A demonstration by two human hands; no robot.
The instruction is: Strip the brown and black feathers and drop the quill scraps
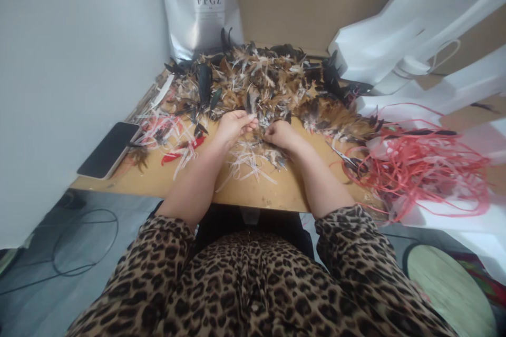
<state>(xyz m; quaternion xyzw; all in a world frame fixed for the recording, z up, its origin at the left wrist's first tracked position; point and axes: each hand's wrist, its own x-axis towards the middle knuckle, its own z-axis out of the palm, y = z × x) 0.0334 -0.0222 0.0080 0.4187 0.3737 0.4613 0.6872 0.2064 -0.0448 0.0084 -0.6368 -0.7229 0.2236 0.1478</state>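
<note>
My left hand [237,125] is closed in a pinch in the middle of the table, with a small grey-brown feather [252,101] standing up at its fingertips. To its right, my right hand [281,134] is curled with the fingertips down among loose feathers; what it grips is hidden. A big heap of brown and black feathers [276,76] lies just beyond both hands. Below them, thin white strips [247,160] are scattered over the wooden tabletop [276,195].
A phone [109,150] lies at the table's left edge, near red and white scraps [158,129]. On the right are scissors [348,158] and a tangle of red strips [430,174]. A silver bag [203,21] stands behind the heap; white bags [387,37] are at right.
</note>
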